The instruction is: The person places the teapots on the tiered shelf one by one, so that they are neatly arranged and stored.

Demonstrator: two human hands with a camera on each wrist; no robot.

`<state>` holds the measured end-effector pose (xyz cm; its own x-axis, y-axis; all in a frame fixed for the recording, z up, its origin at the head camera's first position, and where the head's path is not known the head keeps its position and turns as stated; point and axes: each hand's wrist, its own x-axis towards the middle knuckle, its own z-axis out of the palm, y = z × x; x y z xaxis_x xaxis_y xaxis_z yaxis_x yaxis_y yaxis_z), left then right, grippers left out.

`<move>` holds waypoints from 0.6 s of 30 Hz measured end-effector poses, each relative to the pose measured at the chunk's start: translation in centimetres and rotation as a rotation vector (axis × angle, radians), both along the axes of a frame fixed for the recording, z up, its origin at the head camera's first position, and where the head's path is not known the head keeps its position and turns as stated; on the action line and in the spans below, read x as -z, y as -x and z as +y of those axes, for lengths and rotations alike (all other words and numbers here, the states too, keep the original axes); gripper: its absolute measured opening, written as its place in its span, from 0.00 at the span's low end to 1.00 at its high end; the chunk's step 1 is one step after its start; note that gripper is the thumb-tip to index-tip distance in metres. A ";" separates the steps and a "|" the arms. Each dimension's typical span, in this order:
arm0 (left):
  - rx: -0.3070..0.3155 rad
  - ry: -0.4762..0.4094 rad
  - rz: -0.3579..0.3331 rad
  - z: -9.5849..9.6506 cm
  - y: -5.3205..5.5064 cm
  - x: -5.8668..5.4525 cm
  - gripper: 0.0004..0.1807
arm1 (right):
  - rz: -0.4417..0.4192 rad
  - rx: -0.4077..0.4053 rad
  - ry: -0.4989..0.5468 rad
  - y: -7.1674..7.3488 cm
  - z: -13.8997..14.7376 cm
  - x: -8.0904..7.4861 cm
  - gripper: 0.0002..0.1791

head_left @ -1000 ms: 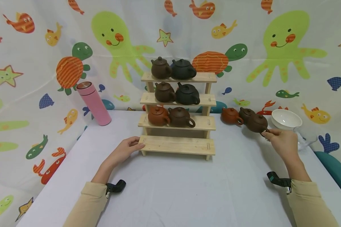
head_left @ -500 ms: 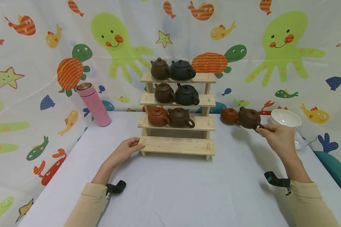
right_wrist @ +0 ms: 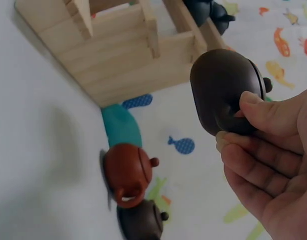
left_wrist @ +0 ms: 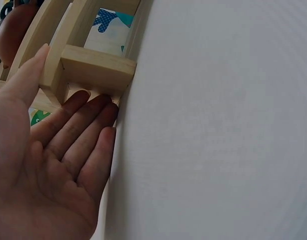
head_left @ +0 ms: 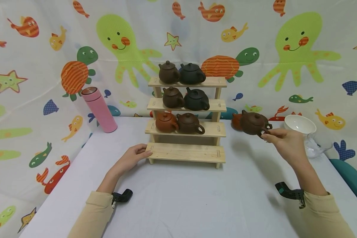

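My right hand (head_left: 287, 143) pinches the handle of a dark brown teapot (head_left: 253, 123) between thumb and fingers. The pot is off the table, right of the stepped wooden display stand (head_left: 185, 152). In the head view it partly hides a reddish-brown teapot (right_wrist: 126, 170) and a second dark brown teapot (right_wrist: 141, 220), both on the table. My left hand (head_left: 134, 157) holds the left end of the lowest shelf. Its thumb lies on the board's edge while the fingers reach behind and under the corner. The lowest shelf is bare; the three upper shelves bear teapots in pairs.
A pink thermos (head_left: 99, 110) stands at the back left. At the right, a white bowl (head_left: 299, 124) and a clear glass vessel (head_left: 313, 148) stand near my right hand. A curtain with sea animals (head_left: 220, 29) hangs behind the white table (head_left: 184, 201).
My right hand has lifted the dark brown teapot off the table and carried it left, toward the stand. The left hand has stayed at the lowest shelf's end.
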<state>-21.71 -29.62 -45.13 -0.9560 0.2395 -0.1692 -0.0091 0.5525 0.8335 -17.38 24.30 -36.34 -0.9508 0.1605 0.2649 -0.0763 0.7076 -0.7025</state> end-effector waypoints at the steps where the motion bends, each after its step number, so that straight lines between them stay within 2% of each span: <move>1: -0.004 0.001 -0.002 0.0 0.0 0.0 0.36 | 0.005 -0.008 0.004 -0.2 -0.1 -0.2 0.19; 10: 0.014 0.004 0.009 0.1 0.0 -0.1 0.35 | 0.146 -0.138 0.020 -1.3 -2.7 -1.4 0.09; 18: 0.008 -0.009 0.003 0.1 0.0 0.1 0.35 | 0.204 -0.219 -0.041 -2.1 -5.0 -1.4 0.05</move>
